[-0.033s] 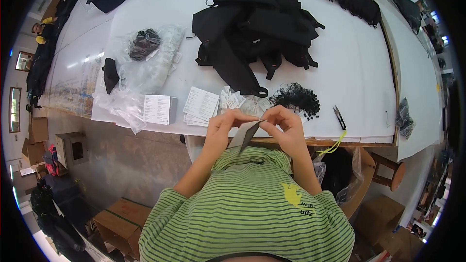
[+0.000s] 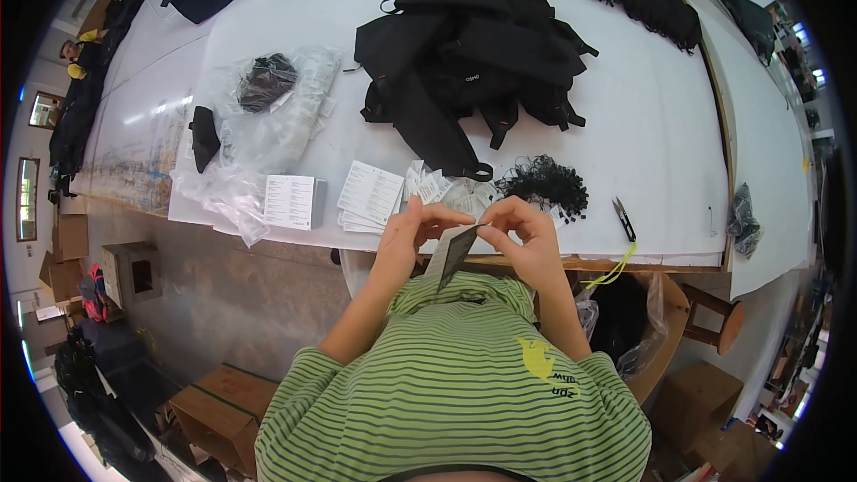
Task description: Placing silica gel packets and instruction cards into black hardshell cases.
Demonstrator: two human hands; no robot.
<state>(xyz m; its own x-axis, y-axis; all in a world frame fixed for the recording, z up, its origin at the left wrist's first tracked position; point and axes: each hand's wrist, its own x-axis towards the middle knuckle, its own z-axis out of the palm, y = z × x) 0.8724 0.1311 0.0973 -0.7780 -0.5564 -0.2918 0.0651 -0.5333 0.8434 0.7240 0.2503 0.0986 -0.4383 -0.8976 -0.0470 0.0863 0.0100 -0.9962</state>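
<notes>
Close to my body at the table's front edge, I hold a hang tag (image 2: 454,259) with one pale side and one dark side. My left hand (image 2: 404,234) has its fingers on the tag's upper edge, the thumb raised. The right hand (image 2: 528,236) pinches the top corner, where a thin string may be; it is too small to make out. Just beyond my hands lie white printed cards (image 2: 370,192), small white labels (image 2: 427,183) and a tangled heap of black tag strings (image 2: 544,186). A stack of white cards (image 2: 290,201) stands further left.
A pile of black fabric bags with straps (image 2: 473,54) lies mid-table. Thread snips (image 2: 625,219) with a yellow cord rest at right. Clear plastic bags (image 2: 259,134) and a small black piece (image 2: 204,138) are at left. A wooden stool (image 2: 714,317) and cartons (image 2: 223,415) stand below.
The tag has turned slightly, so more of its dark face shows. My left thumb has lifted away from the fingers; the right hand has hardly moved.
</notes>
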